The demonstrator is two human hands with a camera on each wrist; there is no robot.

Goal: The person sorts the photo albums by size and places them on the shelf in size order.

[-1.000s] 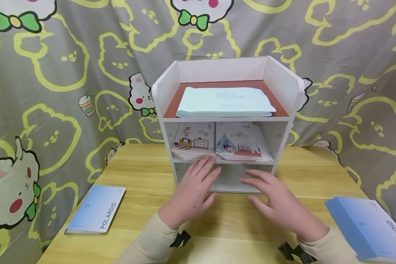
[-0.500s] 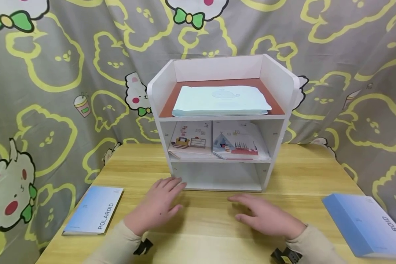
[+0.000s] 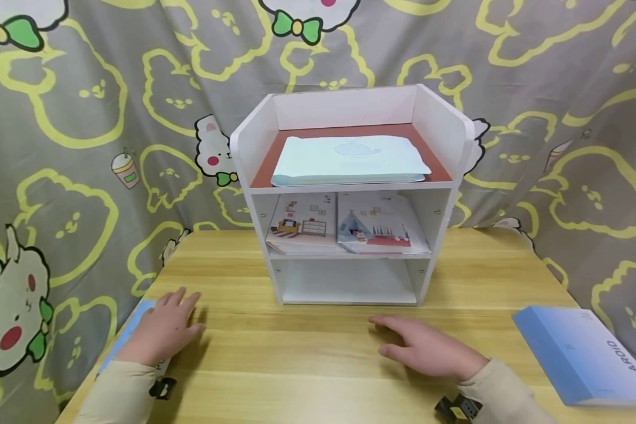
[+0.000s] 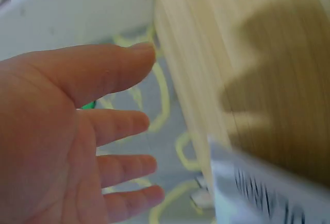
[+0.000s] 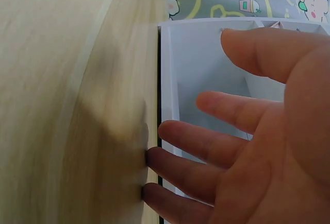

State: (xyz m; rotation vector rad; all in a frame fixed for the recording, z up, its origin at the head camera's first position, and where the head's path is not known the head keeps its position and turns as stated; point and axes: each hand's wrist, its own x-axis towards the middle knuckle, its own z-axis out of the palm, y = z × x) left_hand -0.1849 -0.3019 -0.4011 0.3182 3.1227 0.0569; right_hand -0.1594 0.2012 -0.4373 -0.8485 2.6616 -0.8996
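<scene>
My left hand (image 3: 164, 330) hovers with spread fingers above a thin blue-and-white album (image 3: 129, 327), hiding much of it. In the left wrist view, part of the lettered album cover (image 4: 258, 195) appears below the shadow on the table, apart from the fingers. My right hand (image 3: 426, 347) is held over the table in front of a small white shelf, its fingers extended and holding nothing. In the right wrist view, the fingers (image 5: 206, 144) appear in front of the shelf's lower compartment.
The white shelf (image 3: 344, 188) bears a pale-green whale packet (image 3: 350, 159) on top. Two illustrated books (image 3: 307, 227) lie side by side on its middle level. A thick blue POLAROID album (image 3: 588, 353) lies at the table's right. A patterned curtain (image 3: 153, 76) hangs behind.
My left hand has swung left from the front of the shelf to above the thin album. My right hand has drawn back from the shelf, then stayed nearly still.
</scene>
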